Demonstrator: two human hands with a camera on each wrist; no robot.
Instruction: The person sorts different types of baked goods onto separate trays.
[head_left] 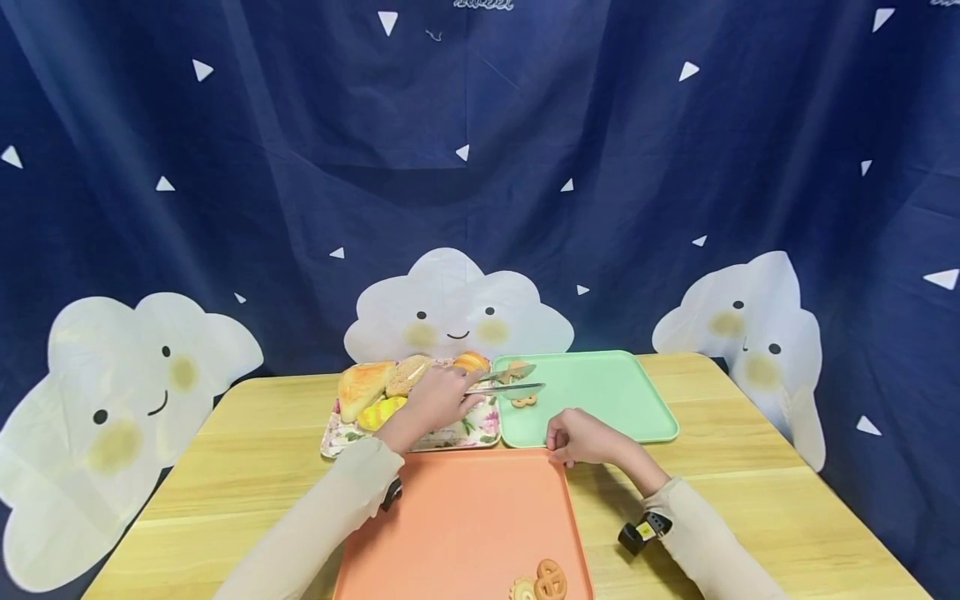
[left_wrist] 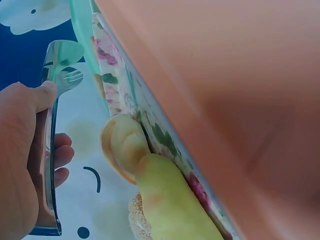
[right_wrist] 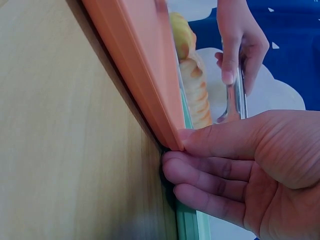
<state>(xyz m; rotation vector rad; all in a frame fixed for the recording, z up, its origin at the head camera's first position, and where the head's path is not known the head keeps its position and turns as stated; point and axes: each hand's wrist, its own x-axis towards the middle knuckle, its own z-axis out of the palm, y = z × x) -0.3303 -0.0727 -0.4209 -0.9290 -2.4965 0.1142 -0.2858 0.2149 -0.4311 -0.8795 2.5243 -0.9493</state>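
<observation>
I see left hand (head_left: 437,394) grip tongs (head_left: 510,389), ends apart by cookies (head_left: 524,402) on far green tray (head_left: 592,396), maybe to keep them clean. Right hand (head_left: 588,437) pinches far right corner of orange tray (head_left: 465,517), maybe for steadiness.

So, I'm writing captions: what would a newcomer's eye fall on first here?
Probably the smiling white clouds on the blue curtain behind the table. Next, the orange tray in front, its far right corner pinched by the right hand, two cookies at its near right. Then the shiny tongs in the left hand, their ends above the green tray.
</observation>
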